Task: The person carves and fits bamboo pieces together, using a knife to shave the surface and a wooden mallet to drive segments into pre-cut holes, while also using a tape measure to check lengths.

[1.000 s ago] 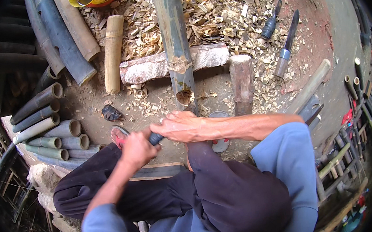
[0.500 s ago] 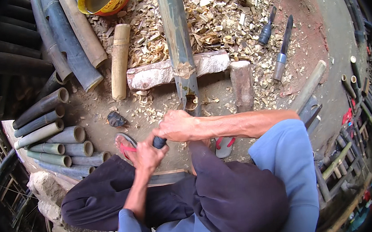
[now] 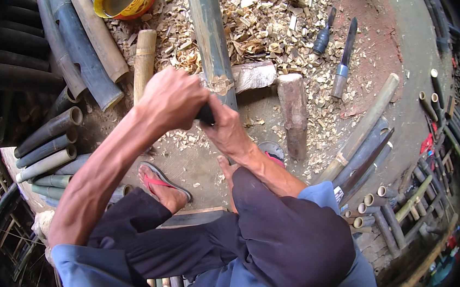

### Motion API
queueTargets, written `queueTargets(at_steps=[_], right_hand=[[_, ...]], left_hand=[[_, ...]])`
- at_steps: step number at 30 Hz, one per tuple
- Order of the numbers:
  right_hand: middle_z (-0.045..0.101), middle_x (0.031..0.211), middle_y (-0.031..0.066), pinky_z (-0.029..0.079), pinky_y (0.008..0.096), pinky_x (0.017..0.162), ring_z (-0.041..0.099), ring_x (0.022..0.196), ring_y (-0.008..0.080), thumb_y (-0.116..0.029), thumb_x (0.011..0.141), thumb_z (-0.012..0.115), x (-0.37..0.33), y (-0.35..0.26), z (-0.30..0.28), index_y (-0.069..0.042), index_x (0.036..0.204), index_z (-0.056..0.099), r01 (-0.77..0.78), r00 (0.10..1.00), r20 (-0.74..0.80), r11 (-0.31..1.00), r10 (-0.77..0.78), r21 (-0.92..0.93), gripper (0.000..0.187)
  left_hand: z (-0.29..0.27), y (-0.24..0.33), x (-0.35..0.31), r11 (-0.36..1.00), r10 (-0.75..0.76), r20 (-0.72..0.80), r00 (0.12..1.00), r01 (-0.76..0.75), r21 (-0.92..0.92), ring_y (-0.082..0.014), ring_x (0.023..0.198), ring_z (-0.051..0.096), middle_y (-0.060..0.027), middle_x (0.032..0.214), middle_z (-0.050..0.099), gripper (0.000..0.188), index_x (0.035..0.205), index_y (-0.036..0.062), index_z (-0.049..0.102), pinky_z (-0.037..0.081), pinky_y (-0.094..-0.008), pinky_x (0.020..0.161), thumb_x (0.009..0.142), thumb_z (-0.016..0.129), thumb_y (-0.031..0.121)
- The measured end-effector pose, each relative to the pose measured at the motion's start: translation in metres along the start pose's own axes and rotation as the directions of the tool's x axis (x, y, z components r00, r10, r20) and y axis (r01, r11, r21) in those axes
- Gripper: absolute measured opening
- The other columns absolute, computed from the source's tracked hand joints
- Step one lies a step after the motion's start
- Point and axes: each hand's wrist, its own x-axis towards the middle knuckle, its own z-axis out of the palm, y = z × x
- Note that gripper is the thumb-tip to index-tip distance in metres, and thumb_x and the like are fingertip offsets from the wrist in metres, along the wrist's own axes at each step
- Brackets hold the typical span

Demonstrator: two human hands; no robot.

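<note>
My left hand (image 3: 174, 100) and my right hand (image 3: 226, 128) are closed together over the near end of a long bamboo pole (image 3: 211, 41). Between them shows the dark handle (image 3: 205, 114) of a tool, its working part hidden by my hands. Both hands appear to grip this tool. The pole points away from me and rests across a pale wooden block (image 3: 254, 77), its green-grey skin partly scraped. My hands cover its near end.
Shavings (image 3: 252, 26) surround the pole. At right lie a knife (image 3: 345, 51), a dark-handled tool (image 3: 321, 41) and an upright wooden post (image 3: 294, 116). Bamboo lengths (image 3: 56, 128) are stacked at left. A yellow-red bowl of liquid (image 3: 124, 2) stands at the far left.
Both hands have moved away from me along the pole, the left one farther. My left forearm now reaches forward; my right forearm has swung from crosswise to slanting.
</note>
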Motion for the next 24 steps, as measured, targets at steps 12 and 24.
queueTargets(at_steps=[12, 24], right_hand=[[0.060, 0.066, 0.0124, 0.055, 0.0434, 0.059, 0.065, 0.066, 0.0311, -0.002, 0.077, 0.054, 0.002, -0.005, 0.015, -0.009, 0.099, 0.056, 0.331, 0.843, 0.501, 0.924, -0.198, -0.191, 0.023], [0.056, 0.086, 0.0184, 0.047, 0.0468, 0.072, 0.057, 0.082, 0.0382, 0.004, 0.070, 0.057, 0.002, -0.009, 0.009, -0.003, 0.103, 0.049, 0.074, 0.963, 0.267, 0.990, -0.039, -0.123, 0.035]], left_hand=[[0.097, 0.025, -0.084, 0.561, -0.500, 0.108, 0.859, 0.416, -0.715, -0.0284, 0.061, 0.066, -0.0139, 0.068, 0.066, 0.024, 0.082, 0.0083, 0.068, 0.054, -0.0397, 0.066, 0.060, 0.072, 0.017], [0.062, -0.003, -0.045, 0.917, -0.202, -0.190, 0.961, 0.117, -0.381, -0.0255, 0.053, 0.062, -0.0107, 0.063, 0.064, 0.014, 0.073, 0.0080, 0.064, 0.052, -0.0379, 0.052, 0.059, 0.064, 0.010]])
